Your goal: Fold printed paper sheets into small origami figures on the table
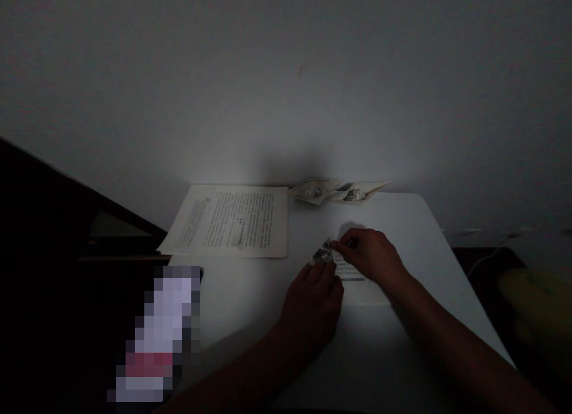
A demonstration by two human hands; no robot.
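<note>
A small printed sheet of paper lies on the white table, with a dark, picture-printed folded part at its left end. My left hand is closed, its bent fingers pressing on the near edge of that folded part. From the right, my right hand pinches the paper's upper corner between thumb and forefinger. The hands and the dim light hide much of the sheet. Two folded paper boat-like shapes stand behind, against the wall.
A stack of printed pages lies at the table's back left. A pixelated phone-like object is at the left edge of the white table. The grey wall rises directly behind. A blurred yellowish thing shows at the far right.
</note>
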